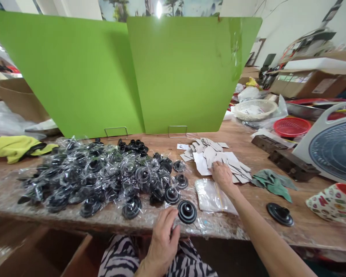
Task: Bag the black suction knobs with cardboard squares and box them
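I log the left grip (pixel 163 242) half-curled, just beside a black rubber disc (pixel 187 212) (contact unclear from here); the right grip (pixel 222 175) lies open on card pieces (pixel 203 163).

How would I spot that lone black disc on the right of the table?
Find the long wooden workbench below the green panels. Nearer the person than the crumpled green cloth sits a round black knobbed disc, alone and unwrapped, unlike the plastic-bagged heap.

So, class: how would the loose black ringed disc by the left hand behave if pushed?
The black ringed disc probably won't roll, lying flat on its wide base. Its moulded shape suggests stiffness, though the material is unclear.
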Demonstrator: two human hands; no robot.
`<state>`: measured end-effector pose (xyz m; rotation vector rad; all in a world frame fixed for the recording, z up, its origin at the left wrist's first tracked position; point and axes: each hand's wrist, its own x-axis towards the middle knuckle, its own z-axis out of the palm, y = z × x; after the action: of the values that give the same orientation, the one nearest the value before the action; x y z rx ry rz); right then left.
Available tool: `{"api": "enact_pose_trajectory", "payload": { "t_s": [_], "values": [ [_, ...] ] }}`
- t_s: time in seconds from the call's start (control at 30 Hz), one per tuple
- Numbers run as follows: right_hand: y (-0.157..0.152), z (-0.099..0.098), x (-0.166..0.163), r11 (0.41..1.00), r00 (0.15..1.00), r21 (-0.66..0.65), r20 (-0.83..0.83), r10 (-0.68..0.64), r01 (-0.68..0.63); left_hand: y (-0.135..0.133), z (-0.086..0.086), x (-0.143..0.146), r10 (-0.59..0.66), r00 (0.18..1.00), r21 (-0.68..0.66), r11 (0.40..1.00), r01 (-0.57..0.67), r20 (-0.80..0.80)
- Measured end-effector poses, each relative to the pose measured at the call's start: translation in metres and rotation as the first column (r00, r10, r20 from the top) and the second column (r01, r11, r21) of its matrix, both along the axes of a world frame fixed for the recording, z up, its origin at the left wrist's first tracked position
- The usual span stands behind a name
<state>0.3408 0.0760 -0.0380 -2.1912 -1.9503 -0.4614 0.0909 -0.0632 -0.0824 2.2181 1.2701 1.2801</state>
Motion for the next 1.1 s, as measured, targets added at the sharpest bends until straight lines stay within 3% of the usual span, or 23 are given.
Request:
{"api": "enact_pose_trajectory", "payload": {
  "t_s": [0.13, 0.3, 0.37, 0.43, 0.5, 0.57, 0.63, 0.7, 0.73, 0.8, 0.87, 0.97, 1.1],
  "values": [
    [-0.003, -0.006, 0.008, 0.996, 1.000, 0.085, 0.020, 0.024, -0.026, -0.009, -0.002, -0.023, 0.071, 0.994, -0.040, 0.997, -0.068, 0.086],
    [-0.021, 0.015, 0.022, 0.953, 0.998, 0.298, -0.013, -0.057, 0.058, -0.011, -0.002, -0.031, 0.151, 0.960, -0.254, 0.963, -0.089, 0.234],
    [-0.032, 0.024, 0.016, 0.916, 0.998, 0.400, -0.058, -0.012, 0.034, -0.010, 0.005, -0.025, 0.216, 0.919, -0.452, 0.891, -0.048, 0.329],
    [-0.053, 0.028, -0.005, 0.854, 0.978, 0.509, -0.096, 0.184, -0.110, -0.008, 0.016, -0.018, 0.301, 0.834, -0.647, 0.758, 0.086, 0.463],
    [-0.083, 0.026, -0.040, 0.741, 0.875, 0.583, -0.102, 0.473, -0.332, -0.007, 0.030, -0.012, 0.372, 0.666, -0.714, 0.602, 0.357, 0.646],
    [-0.117, 0.019, -0.079, 0.601, 0.687, 0.584, -0.098, 0.720, -0.546, -0.005, 0.041, -0.011, 0.450, 0.442, -0.627, 0.466, 0.625, 0.776],
    [-0.143, 0.012, -0.108, 0.473, 0.465, 0.457, -0.139, 0.874, -0.753, -0.004, 0.046, -0.015, 0.557, 0.301, -0.566, 0.396, 0.723, 0.774],
    [-0.147, 0.009, -0.118, 0.418, 0.350, 0.346, -0.243, 0.905, -0.840, -0.004, 0.045, -0.023, 0.641, 0.296, -0.635, 0.395, 0.663, 0.708],
    [-0.139, 0.009, -0.116, 0.459, 0.378, 0.316, -0.286, 0.881, -0.830, -0.005, 0.043, -0.028, 0.664, 0.321, -0.684, 0.402, 0.609, 0.676],
    [-0.107, 0.011, -0.101, 0.677, 0.598, 0.282, -0.321, 0.734, -0.679, -0.008, 0.040, -0.036, 0.673, 0.383, -0.748, 0.402, 0.528, 0.632],
    [-0.064, 0.012, -0.080, 0.912, 0.874, 0.237, -0.282, 0.395, -0.335, -0.013, 0.038, -0.041, 0.672, 0.421, -0.774, 0.390, 0.498, 0.610],
    [-0.008, 0.013, -0.052, 0.955, 0.933, 0.259, -0.287, 0.218, -0.144, -0.019, 0.035, -0.044, 0.678, 0.416, -0.776, 0.390, 0.495, 0.606],
    [0.025, 0.017, -0.017, 0.947, 0.920, 0.320, -0.373, 0.116, 0.010, -0.024, 0.031, -0.046, 0.697, 0.394, -0.780, 0.398, 0.483, 0.600]
  ]
}}
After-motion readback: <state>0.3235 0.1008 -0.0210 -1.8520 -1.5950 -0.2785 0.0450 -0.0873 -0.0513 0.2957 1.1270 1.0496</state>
